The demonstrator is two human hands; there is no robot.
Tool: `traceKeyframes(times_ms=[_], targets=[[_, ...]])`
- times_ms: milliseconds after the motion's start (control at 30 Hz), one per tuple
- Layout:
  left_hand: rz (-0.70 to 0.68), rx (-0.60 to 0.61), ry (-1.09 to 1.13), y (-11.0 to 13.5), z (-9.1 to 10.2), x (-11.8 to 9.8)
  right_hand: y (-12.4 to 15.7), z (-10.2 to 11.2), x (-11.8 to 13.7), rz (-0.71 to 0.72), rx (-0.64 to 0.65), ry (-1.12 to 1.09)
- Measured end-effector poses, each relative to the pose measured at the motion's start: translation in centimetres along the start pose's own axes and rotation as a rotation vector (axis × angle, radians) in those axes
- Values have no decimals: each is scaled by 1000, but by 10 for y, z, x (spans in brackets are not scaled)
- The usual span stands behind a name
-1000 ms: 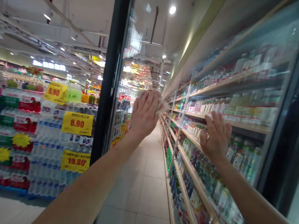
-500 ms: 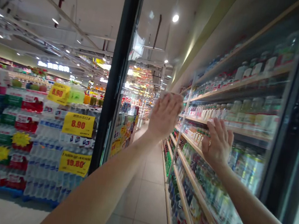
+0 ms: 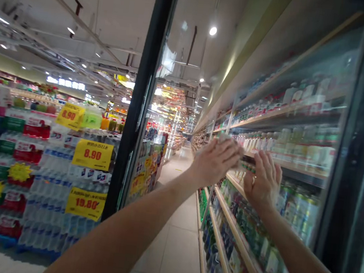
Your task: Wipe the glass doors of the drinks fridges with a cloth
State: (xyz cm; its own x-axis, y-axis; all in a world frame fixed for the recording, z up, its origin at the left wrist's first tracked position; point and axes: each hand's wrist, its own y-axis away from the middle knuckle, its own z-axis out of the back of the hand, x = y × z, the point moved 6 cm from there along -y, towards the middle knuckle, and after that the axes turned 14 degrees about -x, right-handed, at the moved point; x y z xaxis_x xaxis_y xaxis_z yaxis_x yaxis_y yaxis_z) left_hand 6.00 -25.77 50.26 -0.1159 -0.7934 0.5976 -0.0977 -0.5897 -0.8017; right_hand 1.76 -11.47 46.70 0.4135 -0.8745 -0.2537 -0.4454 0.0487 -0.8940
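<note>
My left hand [image 3: 215, 162] lies with its fingers over a crumpled cloth [image 3: 238, 154], pressed on the glass door [image 3: 183, 39]. Little of the cloth shows, a pale and brownish edge past the fingertips, and it is blurred. Close by on the right, my right hand [image 3: 263, 182] is held up with its fingers stretched and palm toward the glass. Nothing shows in it. Whether that palm touches the pane cannot be made out. The door stands swung out, with a dark frame [image 3: 141, 91] along its left side.
Through the glass, shelves [image 3: 238, 245] of bottled drinks run along the right. A tiled aisle floor [image 3: 175, 242] leads away in the middle. At left are stacked water packs [image 3: 48, 195] with yellow price signs [image 3: 92, 154]. Another dark upright [image 3: 347, 165] stands at far right.
My left hand has slid right and down with the cloth, nearer to my right hand. My right hand has barely moved. The view has shifted slightly.
</note>
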Motion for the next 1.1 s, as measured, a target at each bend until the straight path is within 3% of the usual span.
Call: traceKeyframes(times_ms=[67,133,233,300,333,367,467,500,567,667,700,733,867,900,1033,1100], targets=[[-137,29,34,5,-2,-16,1,0,0,-2,-5,-6],[-96,17,5,2,1,0,2,1,-1,-3,-9,-6],[284,-66,-142,-3,16,60,2,0,0,3,-7,9],[510,-105,-226,3,24,85,2,0,0,8,-6,20],[525,-102,-233,6,25,84,2,0,0,8,-5,25],[453,-83,-207,8,23,76,1,0,1,11,-4,31],[18,9,-43,13,13,32,1,1,2,24,-2,38],[-59,28,-14,15,13,26,1,1,2,30,-2,36],[29,17,-53,14,16,42,2,1,2,32,-4,31],[449,-83,-225,20,32,92,2,0,1,15,2,24],[520,-106,-258,24,36,99,2,0,0,8,0,25],[520,-115,-265,28,37,99,2,0,0,3,-4,25],[63,-21,-79,39,28,57,2,0,0,7,-6,28],[61,-23,-71,43,29,55,2,0,0,7,1,28],[563,-159,-260,55,41,86,3,-1,-2,-10,19,24],[521,-126,-240,55,38,71,3,-2,-2,-17,27,26]])
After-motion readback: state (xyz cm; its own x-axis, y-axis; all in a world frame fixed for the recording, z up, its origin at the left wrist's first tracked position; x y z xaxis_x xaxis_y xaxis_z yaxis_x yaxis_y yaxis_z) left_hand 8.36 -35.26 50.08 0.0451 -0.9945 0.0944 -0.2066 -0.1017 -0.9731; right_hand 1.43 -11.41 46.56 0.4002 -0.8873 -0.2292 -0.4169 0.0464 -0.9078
